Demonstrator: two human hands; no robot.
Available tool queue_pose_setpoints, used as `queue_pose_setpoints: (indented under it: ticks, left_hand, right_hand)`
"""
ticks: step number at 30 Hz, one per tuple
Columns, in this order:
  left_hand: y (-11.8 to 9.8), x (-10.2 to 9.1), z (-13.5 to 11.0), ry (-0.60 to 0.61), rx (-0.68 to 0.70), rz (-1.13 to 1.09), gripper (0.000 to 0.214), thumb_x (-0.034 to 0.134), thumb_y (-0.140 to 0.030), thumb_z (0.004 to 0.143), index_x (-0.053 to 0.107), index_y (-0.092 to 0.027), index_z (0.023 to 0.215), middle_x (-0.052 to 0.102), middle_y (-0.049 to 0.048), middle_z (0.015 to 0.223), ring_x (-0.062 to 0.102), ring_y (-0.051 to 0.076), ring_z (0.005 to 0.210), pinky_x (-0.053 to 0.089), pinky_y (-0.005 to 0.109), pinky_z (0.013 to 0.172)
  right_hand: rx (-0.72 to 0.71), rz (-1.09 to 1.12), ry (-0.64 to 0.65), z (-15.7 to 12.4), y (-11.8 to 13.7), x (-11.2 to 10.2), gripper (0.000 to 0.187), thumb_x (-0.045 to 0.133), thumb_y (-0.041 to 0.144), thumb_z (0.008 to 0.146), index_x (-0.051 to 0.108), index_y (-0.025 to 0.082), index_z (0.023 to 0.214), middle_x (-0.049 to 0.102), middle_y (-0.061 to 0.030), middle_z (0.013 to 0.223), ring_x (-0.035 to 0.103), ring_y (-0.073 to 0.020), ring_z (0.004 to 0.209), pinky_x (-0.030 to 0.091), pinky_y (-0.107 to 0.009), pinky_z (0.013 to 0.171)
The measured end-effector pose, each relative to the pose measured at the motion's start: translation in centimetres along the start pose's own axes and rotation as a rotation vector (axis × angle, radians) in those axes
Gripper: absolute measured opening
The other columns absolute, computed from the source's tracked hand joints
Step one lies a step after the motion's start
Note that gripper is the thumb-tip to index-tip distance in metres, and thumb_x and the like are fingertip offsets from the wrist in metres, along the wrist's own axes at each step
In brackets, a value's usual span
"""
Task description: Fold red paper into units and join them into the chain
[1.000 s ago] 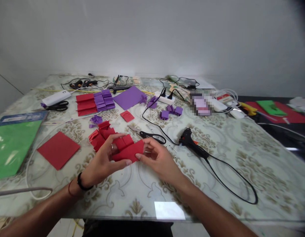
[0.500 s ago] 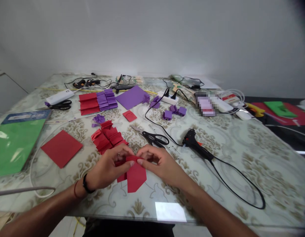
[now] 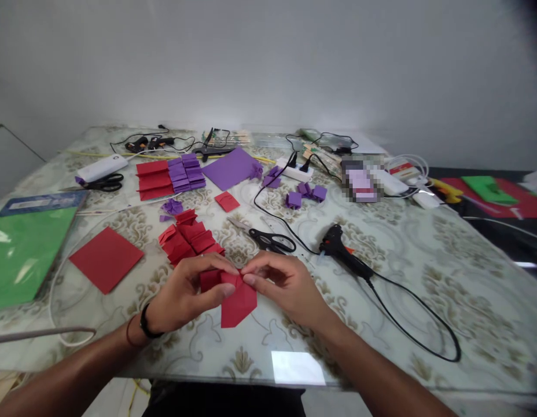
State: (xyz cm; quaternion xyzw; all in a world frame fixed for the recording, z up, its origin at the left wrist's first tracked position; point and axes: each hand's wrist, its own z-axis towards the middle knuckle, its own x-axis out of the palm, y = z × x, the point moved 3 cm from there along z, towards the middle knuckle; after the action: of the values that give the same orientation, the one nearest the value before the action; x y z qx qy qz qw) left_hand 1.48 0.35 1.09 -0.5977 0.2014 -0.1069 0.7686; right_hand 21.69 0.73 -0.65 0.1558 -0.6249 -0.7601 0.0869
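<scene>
Turned since a second ago from lying crosswise between both hands to pointing its tip at the near table edge: red folded paper [image 3: 239,304], now low over or resting on the glass table [image 3: 381,324] (cannot tell which), just in front of the pile of folded red pieces [image 3: 188,237]. Pinched at its top edge by left hand [image 3: 184,295] and right hand [image 3: 283,286], thumbs and forefingers closed on the paper and nearly meeting. To crease well: keep both pinches close together, line up the edges before pressing, then run a thumb along the fold against the hard tabletop. Keep the wrists clear of the scissors [image 3: 271,240] and the glue gun [image 3: 344,258] cord just beyond the right hand.
</scene>
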Motion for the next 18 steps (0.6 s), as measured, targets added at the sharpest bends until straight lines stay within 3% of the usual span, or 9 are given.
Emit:
queue_pose_setpoints:
  ticks: [4, 9, 18]
  left_hand:
    - [0.5, 0.2, -0.1, -0.070, -0.053, 0.101, 0.018, 0.078, -0.017, 0.088, 0.078, -0.019, 0.105, 0.082, 0.0043, 0.098, 0.076, 0.017, 0.088, 0.059, 0.024, 0.083]
    - [1.2, 0.3, -0.2, -0.078, -0.087, 0.072, 0.013, 0.075, -0.019, 0.091, 0.080, -0.019, 0.103, 0.084, 0.0040, 0.094, 0.078, 0.017, 0.086, 0.060, 0.023, 0.079]
    - [1.0, 0.3, 0.0, -0.099, -0.183, 0.038, 0.013, 0.075, -0.023, 0.090, 0.083, -0.019, 0.099, 0.086, 0.0032, 0.091, 0.079, 0.017, 0.081, 0.059, 0.020, 0.072]
  right_hand:
    - [-0.009, -0.048, -0.043, -0.1, -0.1, 0.2, 0.007, 0.077, 0.028, 0.089, 0.080, 0.022, 0.090, 0.072, -0.0016, 0.076, 0.061, -0.0141, 0.068, 0.048, -0.026, 0.064]
    - [0.028, -0.038, -0.073, -0.2, -0.1, 0.4, 0.013, 0.077, 0.028, 0.087, 0.077, 0.021, 0.098, 0.074, -0.0011, 0.080, 0.066, -0.0145, 0.071, 0.052, -0.026, 0.068]
    - [0.127, -0.136, -0.006, 0.1, -0.2, 0.6, 0.019, 0.070, 0.036, 0.092, 0.076, 0.019, 0.087, 0.070, -0.0010, 0.070, 0.062, -0.0151, 0.065, 0.049, -0.024, 0.059]
